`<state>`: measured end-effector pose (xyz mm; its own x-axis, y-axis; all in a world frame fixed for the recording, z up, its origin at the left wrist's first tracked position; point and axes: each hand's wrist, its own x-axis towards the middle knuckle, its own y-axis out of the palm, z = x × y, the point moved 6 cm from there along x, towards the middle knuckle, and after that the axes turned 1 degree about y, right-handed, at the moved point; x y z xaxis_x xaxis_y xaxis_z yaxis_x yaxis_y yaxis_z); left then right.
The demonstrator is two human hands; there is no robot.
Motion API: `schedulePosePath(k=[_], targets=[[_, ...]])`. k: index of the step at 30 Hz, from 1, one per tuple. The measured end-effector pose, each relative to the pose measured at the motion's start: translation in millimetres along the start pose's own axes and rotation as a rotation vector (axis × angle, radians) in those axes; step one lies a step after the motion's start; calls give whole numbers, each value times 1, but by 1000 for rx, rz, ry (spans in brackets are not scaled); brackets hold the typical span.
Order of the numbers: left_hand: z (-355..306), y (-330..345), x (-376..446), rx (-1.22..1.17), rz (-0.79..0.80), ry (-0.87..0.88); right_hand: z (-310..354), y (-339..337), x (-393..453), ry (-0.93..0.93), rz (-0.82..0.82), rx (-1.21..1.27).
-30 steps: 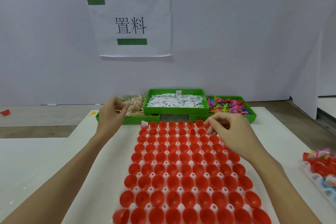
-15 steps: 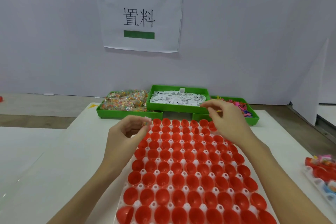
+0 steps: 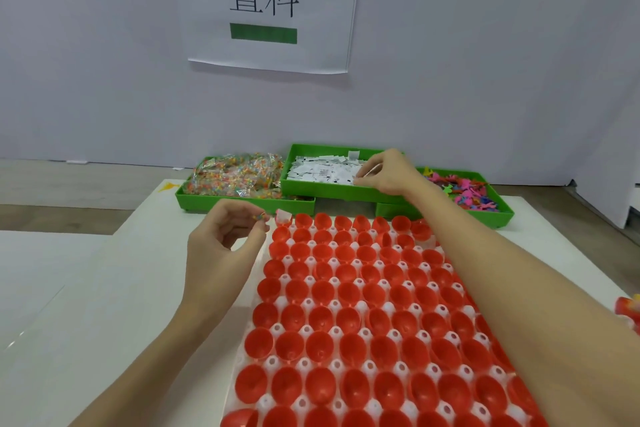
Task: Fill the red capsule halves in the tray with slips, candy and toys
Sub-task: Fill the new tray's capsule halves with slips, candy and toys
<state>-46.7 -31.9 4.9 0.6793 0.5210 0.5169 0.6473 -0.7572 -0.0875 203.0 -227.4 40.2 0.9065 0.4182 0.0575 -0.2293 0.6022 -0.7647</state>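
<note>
A white tray [image 3: 336, 304] full of open red capsule halves [image 3: 353, 343] lies in front of me. My left hand [image 3: 221, 246] hovers by the tray's far left corner, its fingertips pinching a small candy packet [image 3: 259, 217]. The far left corner capsule holds a white slip [image 3: 283, 216]. My right hand [image 3: 388, 172] reaches into the middle green bin of white slips [image 3: 322, 172], fingers pinching at the paper there. Left of it stands a green bin of candy packets [image 3: 235, 177], right of it a green bin of colourful toys [image 3: 464, 189].
The three bins stand along the table's far edge, below a wall with a paper sign [image 3: 266, 3]. At the right edge a second tray with filled capsules [image 3: 628, 312] is partly visible. A lower white surface [image 3: 41, 274] adjoins on the left.
My right hand has moved from the tray's far right corner back into the slip bin. My left hand came from the candy bin to the tray's far left corner with a candy packet.
</note>
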Motion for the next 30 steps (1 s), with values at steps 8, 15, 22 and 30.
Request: schedulePosePath(k=[8,15,22,30], targets=[[1,3,-1,38,21,7,-14,-7,2,62,-103,133],[-2,1,0,47,7,16,-13,-27,-16,-38,-239,269],[-4,1,-3,52,28,16,-20,-42,-30,-39,-309,124],[-10,-3,-4,-45,35,-25,-31,-63,-52,-39,-522,96]])
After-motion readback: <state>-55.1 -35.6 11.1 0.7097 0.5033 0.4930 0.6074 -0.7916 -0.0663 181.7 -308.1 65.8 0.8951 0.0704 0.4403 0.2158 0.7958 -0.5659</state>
